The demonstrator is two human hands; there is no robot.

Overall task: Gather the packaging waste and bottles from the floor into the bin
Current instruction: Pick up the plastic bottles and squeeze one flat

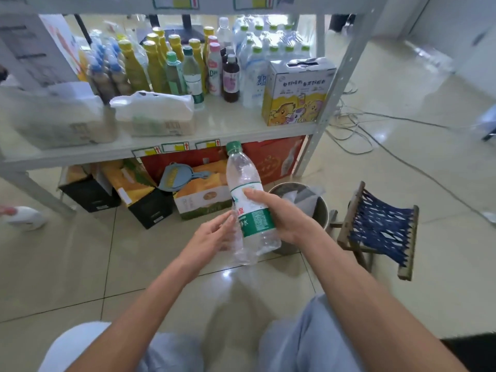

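Observation:
An empty clear plastic bottle [245,181] with a green cap and green-and-white label is held upright above the tiled floor. My right hand [279,214] is wrapped around its label. My left hand [213,233] touches the bottle's lower left side with loosely curled fingers. Just behind and to the right of the bottle stands a round grey bin [320,213] holding crumpled clear plastic packaging [302,197]. The bin's left part is hidden behind my right hand and the bottle.
A metal shelf [214,132] carries many bottles, wrapped packs and a cartoon carton [296,92]. Boxes [150,194] sit underneath it. A folding stool with blue webbing [381,226] stands right of the bin. Cables [375,135] run across the floor. A white spray bottle [24,217] lies at left.

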